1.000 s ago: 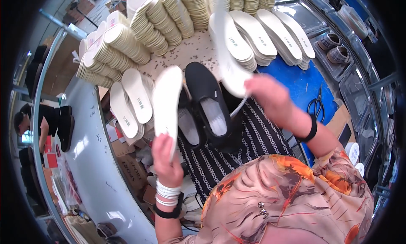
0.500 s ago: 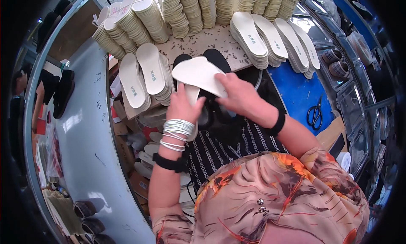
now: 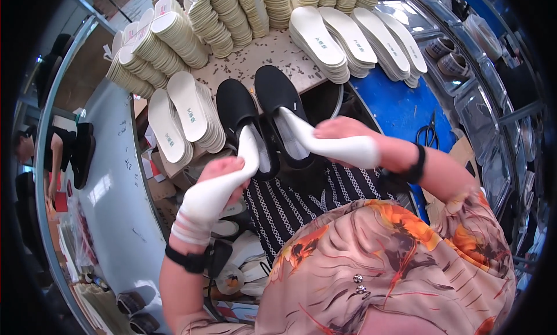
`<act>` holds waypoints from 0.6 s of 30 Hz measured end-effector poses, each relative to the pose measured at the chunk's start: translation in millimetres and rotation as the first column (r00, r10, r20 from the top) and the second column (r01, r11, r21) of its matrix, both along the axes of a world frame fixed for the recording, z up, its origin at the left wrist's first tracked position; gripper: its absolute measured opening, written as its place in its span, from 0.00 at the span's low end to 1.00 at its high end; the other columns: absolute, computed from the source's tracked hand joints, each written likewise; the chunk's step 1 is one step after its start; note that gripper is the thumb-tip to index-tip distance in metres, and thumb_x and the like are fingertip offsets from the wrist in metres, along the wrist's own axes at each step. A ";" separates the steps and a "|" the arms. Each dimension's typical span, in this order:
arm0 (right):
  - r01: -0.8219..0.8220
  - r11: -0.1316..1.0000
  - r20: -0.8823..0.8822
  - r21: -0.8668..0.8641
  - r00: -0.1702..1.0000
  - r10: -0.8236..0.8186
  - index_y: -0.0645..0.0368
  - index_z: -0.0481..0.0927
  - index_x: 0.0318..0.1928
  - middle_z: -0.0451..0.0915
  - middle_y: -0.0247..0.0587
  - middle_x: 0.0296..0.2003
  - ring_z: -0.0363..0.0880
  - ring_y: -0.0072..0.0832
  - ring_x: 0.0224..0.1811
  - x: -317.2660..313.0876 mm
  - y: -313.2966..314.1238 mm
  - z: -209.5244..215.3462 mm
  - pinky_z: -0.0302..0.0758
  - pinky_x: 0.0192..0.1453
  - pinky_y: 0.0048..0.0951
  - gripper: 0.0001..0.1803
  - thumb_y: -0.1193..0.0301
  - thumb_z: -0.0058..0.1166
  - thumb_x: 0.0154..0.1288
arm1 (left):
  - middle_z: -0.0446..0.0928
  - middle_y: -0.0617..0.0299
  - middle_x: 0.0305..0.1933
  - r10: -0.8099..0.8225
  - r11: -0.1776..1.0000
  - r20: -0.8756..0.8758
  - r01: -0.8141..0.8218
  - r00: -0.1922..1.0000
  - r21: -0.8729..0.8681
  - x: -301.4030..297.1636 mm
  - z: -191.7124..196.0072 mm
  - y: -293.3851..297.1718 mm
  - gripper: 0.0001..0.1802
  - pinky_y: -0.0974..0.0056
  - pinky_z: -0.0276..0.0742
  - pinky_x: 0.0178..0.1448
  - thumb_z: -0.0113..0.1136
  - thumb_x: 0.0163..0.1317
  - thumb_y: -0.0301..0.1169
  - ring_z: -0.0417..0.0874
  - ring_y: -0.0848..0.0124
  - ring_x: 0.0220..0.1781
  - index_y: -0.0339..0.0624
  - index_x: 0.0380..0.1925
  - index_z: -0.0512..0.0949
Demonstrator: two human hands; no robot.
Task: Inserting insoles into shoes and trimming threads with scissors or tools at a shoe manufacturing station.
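Two black slip-on shoes (image 3: 277, 86) lie side by side in front of me, toes pointing away. My left hand (image 3: 223, 171) grips a white insole (image 3: 248, 149), whose front end reaches into the left shoe (image 3: 233, 100). The rest of that insole bends back over my hand and wrist. In my right hand (image 3: 342, 128) is another white insole (image 3: 351, 150), bent, with its tip inside the right shoe's opening. Both hands are closed round the insoles; some fingers are hidden behind them.
Short stacks of white insoles (image 3: 191, 111) stand left of the shoes, with more insoles (image 3: 319, 39) at the right. Taller stacks (image 3: 212, 24) line the back of the bench. Black scissors (image 3: 428, 134) lie on a blue surface (image 3: 383, 105). A person (image 3: 58, 149) is at the far left.
The two insoles, held together before, are now apart, one in each hand. Their front ends have gone into the shoes, and my hands have moved apart. The view has shifted slightly.
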State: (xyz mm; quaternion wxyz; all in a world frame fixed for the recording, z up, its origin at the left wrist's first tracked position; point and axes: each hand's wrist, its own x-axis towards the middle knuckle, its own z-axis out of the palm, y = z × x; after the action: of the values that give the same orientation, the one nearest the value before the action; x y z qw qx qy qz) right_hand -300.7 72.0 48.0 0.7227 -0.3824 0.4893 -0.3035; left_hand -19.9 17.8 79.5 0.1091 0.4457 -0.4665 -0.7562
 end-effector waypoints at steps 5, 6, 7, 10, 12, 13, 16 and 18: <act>-0.737 0.668 -0.985 -0.105 0.172 0.034 0.60 0.82 0.26 0.79 0.49 0.24 0.81 0.39 0.30 53.5 -27.5 5.4 0.76 0.34 0.34 0.09 0.69 0.52 0.48 | 0.76 0.42 0.27 0.115 0.410 0.770 0.676 0.627 -0.612 -37.8 -59.5 -40.1 0.12 0.55 0.75 0.37 0.53 0.56 0.33 0.80 0.51 0.32 0.32 0.26 0.78; -0.745 0.663 -0.986 -0.079 0.155 0.056 0.59 0.83 0.28 0.80 0.49 0.26 0.81 0.40 0.31 52.6 -33.4 7.6 0.77 0.35 0.34 0.09 0.70 0.51 0.47 | 0.76 0.40 0.31 0.095 0.415 0.830 0.736 0.549 -0.534 -49.9 -58.2 -41.5 0.11 0.54 0.76 0.40 0.55 0.54 0.32 0.80 0.50 0.36 0.32 0.27 0.79; -0.778 0.629 -0.996 0.010 0.047 0.074 0.57 0.83 0.29 0.81 0.46 0.28 0.81 0.38 0.33 54.1 -38.4 13.4 0.77 0.35 0.35 0.09 0.68 0.53 0.48 | 0.77 0.41 0.31 0.112 0.393 0.867 0.780 0.486 -0.487 -58.4 -58.7 -41.6 0.10 0.55 0.77 0.40 0.56 0.53 0.30 0.80 0.51 0.36 0.34 0.27 0.79; -0.756 0.653 -0.998 0.043 -0.056 0.002 0.55 0.84 0.32 0.82 0.38 0.32 0.82 0.33 0.35 64.5 -62.7 -10.9 0.78 0.35 0.33 0.10 0.67 0.54 0.50 | 0.79 0.45 0.32 0.236 0.353 0.914 0.847 0.331 -0.398 -76.1 -66.4 -51.0 0.09 0.59 0.79 0.39 0.51 0.55 0.27 0.82 0.54 0.36 0.37 0.27 0.81; -0.742 0.670 -0.997 -0.028 -0.023 -0.067 0.54 0.84 0.30 0.82 0.38 0.30 0.82 0.33 0.33 73.5 -72.7 -31.9 0.78 0.33 0.33 0.09 0.68 0.53 0.49 | 0.79 0.46 0.32 0.242 0.352 0.927 0.864 0.287 -0.359 -79.7 -74.0 -62.2 0.11 0.59 0.79 0.38 0.48 0.56 0.27 0.82 0.54 0.36 0.38 0.27 0.81; -0.720 0.687 -0.990 -0.096 0.001 -0.138 0.53 0.84 0.28 0.82 0.38 0.28 0.82 0.33 0.31 73.6 -76.6 -39.7 0.77 0.31 0.33 0.08 0.69 0.53 0.48 | 0.79 0.46 0.32 0.238 0.350 0.929 0.867 0.284 -0.355 -81.5 -76.1 -63.4 0.11 0.59 0.79 0.38 0.48 0.56 0.27 0.82 0.54 0.36 0.38 0.27 0.81; -0.705 0.704 -0.995 -0.079 0.012 -0.100 0.53 0.84 0.28 0.82 0.37 0.27 0.82 0.33 0.31 68.9 -76.7 -41.1 0.77 0.31 0.33 0.08 0.69 0.52 0.49 | 0.79 0.45 0.31 0.280 0.322 0.904 0.856 0.322 -0.404 -78.1 -77.0 -54.1 0.10 0.59 0.79 0.37 0.48 0.56 0.26 0.82 0.54 0.35 0.35 0.26 0.79; -0.683 0.726 -0.996 -0.077 0.027 -0.081 0.53 0.84 0.28 0.82 0.37 0.27 0.82 0.33 0.31 61.8 -75.3 -37.6 0.78 0.31 0.33 0.08 0.69 0.52 0.49 | 0.78 0.45 0.27 0.312 0.315 0.819 0.761 0.481 -0.567 -73.1 -69.4 -43.9 0.08 0.56 0.79 0.34 0.49 0.57 0.27 0.82 0.54 0.33 0.34 0.27 0.76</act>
State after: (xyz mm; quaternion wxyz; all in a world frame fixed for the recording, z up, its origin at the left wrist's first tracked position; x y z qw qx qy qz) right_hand -238.9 -3.2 10.4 0.1102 -0.7724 0.6207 0.0773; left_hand -93.0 -26.1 10.1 -0.0330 0.5127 -0.8571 -0.0383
